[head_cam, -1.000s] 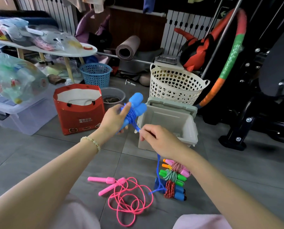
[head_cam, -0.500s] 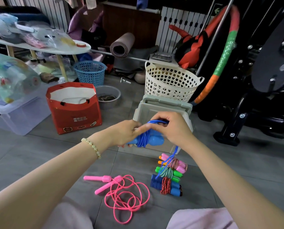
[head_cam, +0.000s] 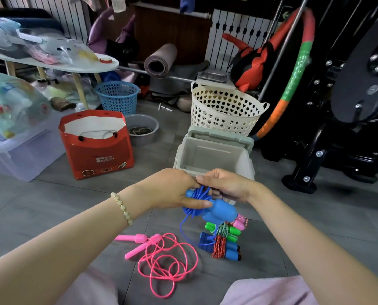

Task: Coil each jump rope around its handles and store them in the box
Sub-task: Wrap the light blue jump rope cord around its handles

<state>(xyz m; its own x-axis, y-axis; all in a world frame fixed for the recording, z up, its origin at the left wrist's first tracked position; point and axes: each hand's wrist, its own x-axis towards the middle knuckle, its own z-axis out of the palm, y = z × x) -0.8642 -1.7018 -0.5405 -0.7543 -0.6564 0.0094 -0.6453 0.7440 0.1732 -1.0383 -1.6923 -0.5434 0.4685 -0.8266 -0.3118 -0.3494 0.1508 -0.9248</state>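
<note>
Room first. Your left grip (head_cam: 172, 190) and right grip (head_cam: 225, 186) meet above the floor (head_cam: 51, 205), and their knuckles overlap the near rim of the box (head_cam: 214, 155). The box stands just beyond the grips, mouth up, with its lid tipped back on the far side toward the cream basket (head_cam: 225, 111).

- **Right of the right grip:** bare grey tile, then the black machine foot (head_cam: 300, 183), well apart.
- **Left of the left grip:** open tile out to the red bag (head_cam: 97, 155), with a grey bowl (head_cam: 143, 130) behind it.
- **Below the right grip, toward you:** a bundle of coiled ropes (head_cam: 222, 241) on the floor.
- **Below and left of the left grip:** the pink jump rope (head_cam: 139, 238), uncoiled, handles close together, cord sprawled in loops.
- **Bottom edge:** your knees close it off on both sides.

Grip: the left grip is closed round the blue jump rope (head_cam: 218, 211). Your thumb lies across the two fat handles over the wound cord, and your fingers wrap behind. The handles lie together, fat ends pointing right and down, under the right grip.

The right grip pinches the blue cord at the top of the coil, its fingertips touching the left grip's fingers and the rest curled in. Several turns sit round the handles. A loose tail drops from the coil below the left grip to the floor and runs toward the bundle. Can't tell if it touches the bundle.
</note>
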